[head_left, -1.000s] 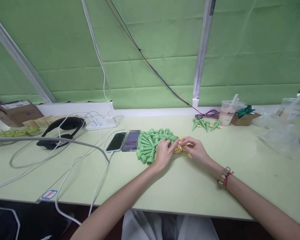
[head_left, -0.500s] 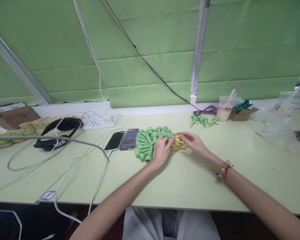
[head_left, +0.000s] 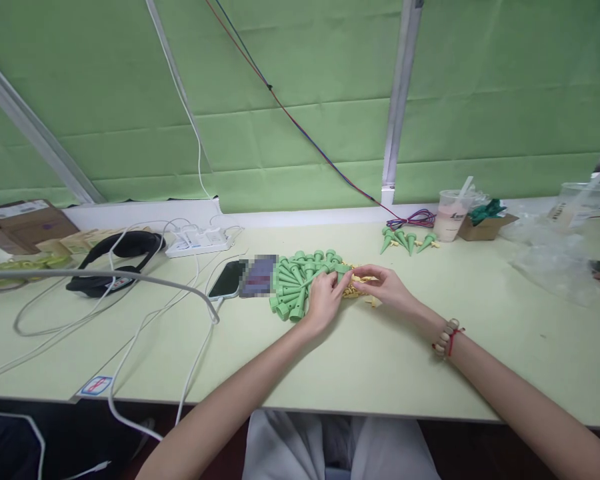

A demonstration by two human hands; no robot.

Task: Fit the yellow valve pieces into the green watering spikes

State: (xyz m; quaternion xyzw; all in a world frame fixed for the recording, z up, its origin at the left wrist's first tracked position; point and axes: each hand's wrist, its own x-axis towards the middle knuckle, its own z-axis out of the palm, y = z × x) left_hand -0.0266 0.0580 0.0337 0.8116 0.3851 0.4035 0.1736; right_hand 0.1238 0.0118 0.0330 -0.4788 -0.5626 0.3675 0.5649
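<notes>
Two hands pinch small parts together.
The left hand [head_left: 325, 300] keeps its grip closed on a green cone [head_left: 343, 269]; the right hand [head_left: 387, 287] pinches a yellow piece [head_left: 364, 279] against it. Left of the grips lies the cone heap [head_left: 293, 287], beneath them yellow bits [head_left: 351, 291]. Fitting seems in hand, needing careful alignment.

A heap of green cone-shaped spikes [head_left: 291, 288] lies sideways on the table just left of the left hand [head_left: 324, 301], a single green spike [head_left: 343, 269] sits at both hands' fingertips, and small yellow pieces [head_left: 354, 291] cluster beneath the right hand [head_left: 387, 288].
</notes>
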